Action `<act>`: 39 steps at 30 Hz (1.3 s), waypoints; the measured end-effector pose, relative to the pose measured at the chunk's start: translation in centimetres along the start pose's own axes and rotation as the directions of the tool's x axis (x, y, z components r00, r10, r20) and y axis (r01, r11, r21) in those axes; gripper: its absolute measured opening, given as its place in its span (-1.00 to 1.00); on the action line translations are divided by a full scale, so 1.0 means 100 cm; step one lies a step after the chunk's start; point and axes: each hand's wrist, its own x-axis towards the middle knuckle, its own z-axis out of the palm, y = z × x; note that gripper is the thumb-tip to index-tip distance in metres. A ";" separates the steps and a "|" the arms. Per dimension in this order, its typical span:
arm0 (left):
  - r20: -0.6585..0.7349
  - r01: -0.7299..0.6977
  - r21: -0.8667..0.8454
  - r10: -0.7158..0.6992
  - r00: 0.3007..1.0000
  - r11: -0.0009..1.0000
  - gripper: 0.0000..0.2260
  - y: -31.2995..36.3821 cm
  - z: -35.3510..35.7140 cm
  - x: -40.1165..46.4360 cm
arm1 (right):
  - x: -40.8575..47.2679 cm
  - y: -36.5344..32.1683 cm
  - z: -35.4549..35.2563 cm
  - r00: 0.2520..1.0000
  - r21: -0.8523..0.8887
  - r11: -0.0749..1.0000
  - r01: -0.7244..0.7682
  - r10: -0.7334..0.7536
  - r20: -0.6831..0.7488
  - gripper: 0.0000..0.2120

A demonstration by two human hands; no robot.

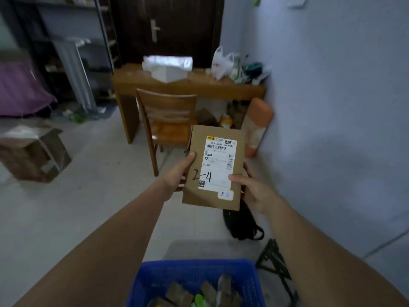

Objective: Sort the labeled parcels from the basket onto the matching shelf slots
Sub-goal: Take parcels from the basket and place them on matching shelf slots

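Above the basket [155, 282], both hands hold parcel [213, 167] marked "2-4"

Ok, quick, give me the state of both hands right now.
Left hand: grips the left edge of the brown parcel marked 2-4.
Right hand: grips the same parcel's right edge, thumb on the label.
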 end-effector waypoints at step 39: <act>0.823 -0.505 -0.352 0.518 0.235 0.788 -0.43 0.300 0.252 -0.337 | -0.556 -0.274 0.003 0.416 -0.398 0.834 0.381 -0.539 -0.732 -0.58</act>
